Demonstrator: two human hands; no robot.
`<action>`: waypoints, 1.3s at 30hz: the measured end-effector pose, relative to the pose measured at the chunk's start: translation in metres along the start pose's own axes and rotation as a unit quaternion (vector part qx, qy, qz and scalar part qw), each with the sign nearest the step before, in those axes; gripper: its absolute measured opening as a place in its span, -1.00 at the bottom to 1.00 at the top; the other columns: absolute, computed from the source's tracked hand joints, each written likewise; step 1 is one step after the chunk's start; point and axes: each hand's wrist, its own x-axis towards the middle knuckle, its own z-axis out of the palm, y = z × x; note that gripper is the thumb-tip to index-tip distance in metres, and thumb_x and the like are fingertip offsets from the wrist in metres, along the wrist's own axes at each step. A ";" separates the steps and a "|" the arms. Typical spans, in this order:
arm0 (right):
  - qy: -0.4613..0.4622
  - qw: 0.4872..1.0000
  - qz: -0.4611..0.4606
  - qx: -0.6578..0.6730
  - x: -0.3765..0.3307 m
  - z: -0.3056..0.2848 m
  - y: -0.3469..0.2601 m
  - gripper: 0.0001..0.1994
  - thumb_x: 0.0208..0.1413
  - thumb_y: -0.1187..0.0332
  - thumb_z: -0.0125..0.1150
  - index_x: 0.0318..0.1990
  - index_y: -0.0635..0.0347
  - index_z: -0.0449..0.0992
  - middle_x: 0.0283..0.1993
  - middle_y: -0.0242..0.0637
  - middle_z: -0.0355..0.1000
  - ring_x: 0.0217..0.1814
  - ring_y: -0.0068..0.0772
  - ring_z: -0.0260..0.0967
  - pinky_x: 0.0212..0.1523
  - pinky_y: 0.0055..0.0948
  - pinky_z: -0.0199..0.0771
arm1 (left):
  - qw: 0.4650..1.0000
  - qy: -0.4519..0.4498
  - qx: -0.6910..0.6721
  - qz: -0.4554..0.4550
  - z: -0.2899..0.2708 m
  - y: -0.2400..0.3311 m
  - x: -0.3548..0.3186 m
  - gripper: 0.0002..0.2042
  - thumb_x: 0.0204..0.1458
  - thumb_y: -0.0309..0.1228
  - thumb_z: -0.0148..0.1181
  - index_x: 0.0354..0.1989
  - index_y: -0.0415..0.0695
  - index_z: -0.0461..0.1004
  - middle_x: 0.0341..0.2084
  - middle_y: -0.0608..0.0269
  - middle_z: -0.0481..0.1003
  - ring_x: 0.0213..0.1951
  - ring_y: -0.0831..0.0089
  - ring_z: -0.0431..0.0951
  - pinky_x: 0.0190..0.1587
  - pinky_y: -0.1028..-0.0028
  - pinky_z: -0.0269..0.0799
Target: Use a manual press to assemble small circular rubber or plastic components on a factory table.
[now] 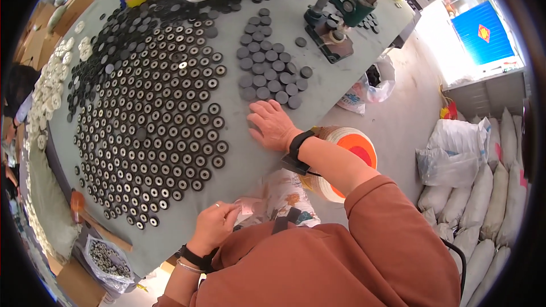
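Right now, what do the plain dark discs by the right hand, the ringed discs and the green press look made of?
Plain discs: matte dark grey with no shine, possibly rubber or fibre; cannot tell. Ringed discs: black with pale glinting centres, which look like metal inserts. Green press: painted metal, probably cast, with a heavy frame. Right hand rests flat on the grey tabletop.

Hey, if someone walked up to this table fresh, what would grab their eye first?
The broad field of black ring-shaped discs laid in rows over the grey table. Next, the plain dark discs above the right hand, and the green hand press at the far edge.
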 end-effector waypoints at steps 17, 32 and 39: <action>-0.073 0.997 0.016 0.031 0.005 -0.008 0.004 -0.62 0.00 0.14 0.14 -0.11 0.20 0.37 0.11 -0.03 0.21 0.20 -0.06 0.09 0.18 -0.07 -0.02 | 0.997 0.042 0.015 -0.067 0.029 0.015 0.065 -0.80 0.03 -0.36 0.12 -0.55 -0.21 0.52 -0.63 0.06 0.47 -0.51 0.08 0.48 -0.46 0.27 0.37; -0.272 0.907 -0.239 0.215 0.034 -0.073 0.095 -0.74 -0.08 0.35 0.12 -0.19 0.17 0.37 -0.05 -0.14 0.30 -0.05 -0.16 0.28 -0.09 -0.22 0.28 | 0.963 0.184 0.169 -0.102 0.088 -0.003 0.098 -0.68 -0.02 -0.34 0.18 -0.76 -0.09 0.32 -0.77 0.15 0.35 -0.69 0.13 0.37 -0.65 0.24 0.18; -0.264 0.931 -0.189 0.166 -0.024 -0.130 0.215 -0.80 -0.09 0.34 0.21 -0.28 0.08 0.41 -0.20 -0.31 0.34 -0.23 -0.27 0.29 -0.25 -0.35 0.33 | 0.916 0.297 0.259 -0.067 0.111 -0.015 0.100 -0.61 -0.05 -0.41 0.16 -0.82 -0.06 0.12 -0.86 0.20 0.15 -0.79 0.19 0.18 -0.73 0.26 -0.02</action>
